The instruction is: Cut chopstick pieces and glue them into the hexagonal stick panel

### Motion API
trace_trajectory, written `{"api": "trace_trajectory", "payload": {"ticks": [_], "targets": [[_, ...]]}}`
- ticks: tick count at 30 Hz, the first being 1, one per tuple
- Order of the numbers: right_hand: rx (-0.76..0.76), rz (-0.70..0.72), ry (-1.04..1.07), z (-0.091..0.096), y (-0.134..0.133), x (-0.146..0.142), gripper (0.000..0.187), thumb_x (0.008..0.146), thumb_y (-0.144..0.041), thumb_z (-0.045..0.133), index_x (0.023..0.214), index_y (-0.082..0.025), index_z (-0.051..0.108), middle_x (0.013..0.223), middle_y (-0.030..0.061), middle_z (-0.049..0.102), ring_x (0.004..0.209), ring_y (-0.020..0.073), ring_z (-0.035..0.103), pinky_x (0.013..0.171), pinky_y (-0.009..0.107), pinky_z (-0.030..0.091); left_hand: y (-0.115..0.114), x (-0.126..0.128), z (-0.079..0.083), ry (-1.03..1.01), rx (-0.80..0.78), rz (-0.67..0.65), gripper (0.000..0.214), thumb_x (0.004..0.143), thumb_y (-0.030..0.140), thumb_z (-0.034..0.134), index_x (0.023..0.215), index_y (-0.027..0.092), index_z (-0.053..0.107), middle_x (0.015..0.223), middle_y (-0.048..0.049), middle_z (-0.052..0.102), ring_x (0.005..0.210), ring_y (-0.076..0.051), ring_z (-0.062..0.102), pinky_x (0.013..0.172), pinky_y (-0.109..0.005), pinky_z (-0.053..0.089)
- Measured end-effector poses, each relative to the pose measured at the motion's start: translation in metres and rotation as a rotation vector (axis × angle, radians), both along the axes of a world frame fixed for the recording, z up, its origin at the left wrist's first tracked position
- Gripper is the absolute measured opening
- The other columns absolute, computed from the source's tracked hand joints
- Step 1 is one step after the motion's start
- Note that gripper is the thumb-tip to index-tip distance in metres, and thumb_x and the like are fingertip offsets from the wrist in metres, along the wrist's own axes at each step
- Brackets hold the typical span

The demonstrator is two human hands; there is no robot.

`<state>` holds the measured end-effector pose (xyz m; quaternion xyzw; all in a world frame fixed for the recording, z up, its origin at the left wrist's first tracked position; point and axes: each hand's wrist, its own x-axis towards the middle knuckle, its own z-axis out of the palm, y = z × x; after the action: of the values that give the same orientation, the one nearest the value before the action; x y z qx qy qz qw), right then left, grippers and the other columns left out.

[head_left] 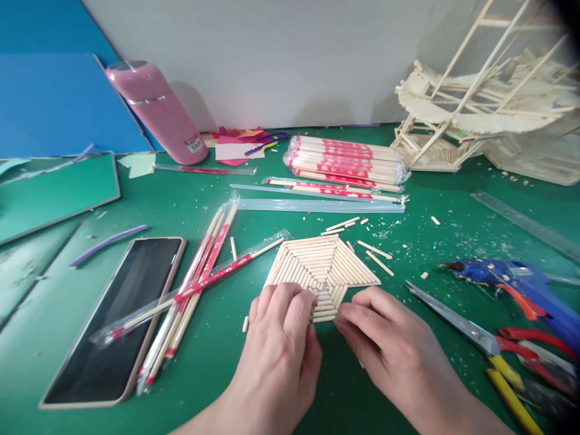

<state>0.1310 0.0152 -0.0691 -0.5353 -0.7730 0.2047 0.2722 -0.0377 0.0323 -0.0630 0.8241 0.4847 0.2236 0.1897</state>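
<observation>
To the right of the phone [109, 329] lies our stick panel [304, 254]; its far side looks filled, while its near-right part seems unfinished. Our left hand [278, 329] curls over it, our right hand [394, 338] pinches nearly closed at its edge; we cannot tell what either grips. Wrappers [215, 252] beside the phone contain sticks [182, 326].

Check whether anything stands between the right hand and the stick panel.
Nothing visible does: the right hand is at the near right corner of the stick panel. The scissors lie farther right, out of the way.
</observation>
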Motion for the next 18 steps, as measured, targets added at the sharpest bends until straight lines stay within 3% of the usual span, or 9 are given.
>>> {"api": "trace_trajectory", "payload": {"ticks": [11,18], "targets": [[0.033,-0.025,0.005,-0.0034,-0.0006,-0.0004,0.011,0.086,-0.015,0.048,0.089,-0.019,0.058,0.078,0.0030,0.055,0.069,0.0144,0.052,0.062,0.027,0.043,0.0007,0.0004,-0.0015,-0.013,0.020,-0.002,0.026,0.077,0.003,0.042,0.098,0.019,0.043,0.091,-0.0066,0.050,0.081,-0.022,0.044,0.070,-0.040,0.039],[-0.080,-0.017,0.072,-0.0002,0.0013,0.0000,0.011,0.087,-0.015,0.045,0.085,-0.021,0.055,0.078,0.0015,0.054,0.070,0.0136,0.052,0.061,0.027,0.041,0.0030,0.0011,-0.0014,0.047,0.052,0.005,0.028,0.071,0.004,0.047,0.095,0.019,0.044,0.090,-0.0061,0.051,0.080,-0.023,0.043,0.067,-0.039,0.038]]}}
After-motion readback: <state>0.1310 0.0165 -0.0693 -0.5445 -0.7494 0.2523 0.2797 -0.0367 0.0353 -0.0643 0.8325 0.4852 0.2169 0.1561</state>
